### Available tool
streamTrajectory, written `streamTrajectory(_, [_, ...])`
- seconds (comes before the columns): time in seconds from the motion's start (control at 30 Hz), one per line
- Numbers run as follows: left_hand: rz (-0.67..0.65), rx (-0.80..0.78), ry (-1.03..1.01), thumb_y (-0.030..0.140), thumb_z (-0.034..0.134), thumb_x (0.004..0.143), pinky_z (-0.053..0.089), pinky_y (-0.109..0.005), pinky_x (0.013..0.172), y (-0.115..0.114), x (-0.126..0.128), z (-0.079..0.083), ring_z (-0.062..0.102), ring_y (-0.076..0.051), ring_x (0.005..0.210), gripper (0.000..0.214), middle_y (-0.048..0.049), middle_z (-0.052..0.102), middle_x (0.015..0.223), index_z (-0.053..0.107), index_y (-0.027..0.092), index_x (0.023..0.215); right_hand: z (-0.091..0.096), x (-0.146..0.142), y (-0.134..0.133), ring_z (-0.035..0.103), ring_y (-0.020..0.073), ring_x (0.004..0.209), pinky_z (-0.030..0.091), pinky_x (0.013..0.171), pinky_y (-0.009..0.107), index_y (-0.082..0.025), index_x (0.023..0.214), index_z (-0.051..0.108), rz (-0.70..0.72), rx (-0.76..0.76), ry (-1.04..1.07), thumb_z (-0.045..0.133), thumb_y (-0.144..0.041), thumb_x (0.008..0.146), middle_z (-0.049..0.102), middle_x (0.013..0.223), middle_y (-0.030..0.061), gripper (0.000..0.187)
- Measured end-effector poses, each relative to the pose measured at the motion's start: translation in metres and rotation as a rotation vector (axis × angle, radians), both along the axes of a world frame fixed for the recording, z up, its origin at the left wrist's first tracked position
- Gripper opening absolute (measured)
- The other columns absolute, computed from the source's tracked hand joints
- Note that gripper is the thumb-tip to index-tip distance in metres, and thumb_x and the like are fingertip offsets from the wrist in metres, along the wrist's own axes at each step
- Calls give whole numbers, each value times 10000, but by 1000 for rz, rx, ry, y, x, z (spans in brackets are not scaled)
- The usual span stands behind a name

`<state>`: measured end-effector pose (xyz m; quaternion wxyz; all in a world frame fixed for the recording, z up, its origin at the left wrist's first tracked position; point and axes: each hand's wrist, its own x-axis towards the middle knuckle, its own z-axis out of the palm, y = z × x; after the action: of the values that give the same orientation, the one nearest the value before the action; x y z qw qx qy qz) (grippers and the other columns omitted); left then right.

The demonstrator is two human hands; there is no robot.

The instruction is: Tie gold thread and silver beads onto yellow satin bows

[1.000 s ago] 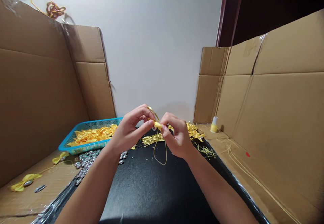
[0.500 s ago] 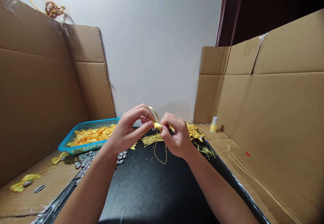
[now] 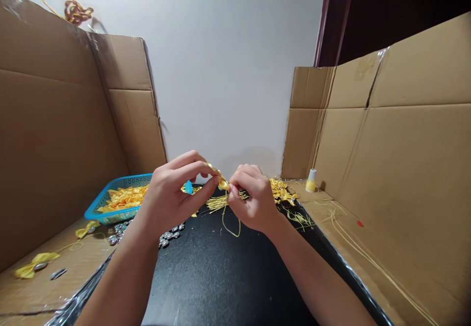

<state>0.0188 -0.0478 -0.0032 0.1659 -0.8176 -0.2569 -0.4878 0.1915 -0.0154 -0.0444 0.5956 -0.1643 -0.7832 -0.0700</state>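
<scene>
Left hand [image 3: 176,193]: thumb and fingertips brought together in a pinch on the ribbon piece; palm hollow
Right hand [image 3: 252,196]: thumb and curled forefinger pinched on the opposite end of the same piece; remaining fingers folded
Ribbon piece [image 3: 223,184]: yellow, glossy, held between the two hands above the desk [image 3: 221,277]
Cord loop [image 3: 231,235]: thin, yellow, hanging below the ribbon piece, left of the right wrist
Cord bundle [image 3: 217,203]: gold strands lying on the desk, beneath and beyond the fingertips
Yellow bows [image 3: 282,191]: heaped just beyond and right of the right hand
Cord scraps [image 3: 300,220]: right of the right wrist
Silver beads [image 3: 171,235]: on both sides of the left forearm
Blue basket [image 3: 110,218]: left of the left hand, holding yellow ribbon pieces
Bottle [image 3: 311,181]: upright, white-topped, farther right of the right hand
</scene>
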Motion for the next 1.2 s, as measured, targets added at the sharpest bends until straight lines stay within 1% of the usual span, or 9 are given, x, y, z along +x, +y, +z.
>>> streamTrajectory(0.13, [28,52,-42,110,606,803,402,-242,541,-3,-2,1,484,-97,592,96,7,597,709,622,195,760,0,-1,0,414,127,627,328,679,306,-214,658,377,-42,29,-17,455,-122,769,458,629,-26,164])
streamTrajectory(0.2, [37,52,-46,112,621,795,399,-241,533,-3,-3,1,480,-92,582,98,12,600,701,624,198,746,-1,-1,1,413,130,624,327,680,309,-215,653,371,-76,47,-29,447,-129,775,461,627,-23,168])
streamTrajectory(0.33, [54,19,-44,151,644,799,402,-236,522,-2,-2,-1,471,-82,557,75,16,625,717,627,196,742,-3,-2,3,399,138,619,311,671,314,-215,651,375,-193,150,-59,457,-127,780,463,614,-19,177])
streamTrajectory(0.43, [105,33,-45,168,646,799,400,-240,525,-2,0,-3,464,-84,555,70,15,612,707,614,190,740,-4,-3,4,400,148,632,303,672,322,-216,653,383,-268,232,-74,483,-133,777,476,617,-12,180])
streamTrajectory(0.57, [176,62,-47,198,637,800,389,-249,515,-5,2,-4,445,-88,534,131,18,572,658,577,189,684,-5,-3,4,401,162,642,298,678,339,-219,658,402,-324,267,-97,491,-148,787,501,626,0,172])
streamTrajectory(0.73, [150,-15,-62,221,640,802,371,-244,492,-6,4,-3,437,-90,530,150,19,562,642,578,192,668,-6,-3,4,396,171,654,293,682,351,-219,660,408,-341,291,-94,491,-139,790,512,628,4,174])
streamTrajectory(0.87, [151,-14,-111,220,655,789,357,-245,485,-5,5,-3,428,-88,529,133,18,562,654,585,191,680,-5,-3,3,396,172,656,293,686,353,-219,656,409,-347,289,-102,487,-136,799,509,628,7,183])
streamTrajectory(1.0, [137,-32,-104,195,642,796,361,-244,495,-3,5,-4,424,-85,529,127,21,548,640,599,187,678,-4,-3,2,400,174,652,290,686,355,-218,650,401,-335,284,-98,490,-138,796,505,625,9,189])
streamTrajectory(1.2, [121,-32,-109,161,645,787,362,-233,497,3,5,-7,410,-79,528,118,30,536,622,607,177,677,-4,-4,4,403,167,637,299,671,344,-222,659,381,-360,314,-83,500,-129,784,480,605,-3,196])
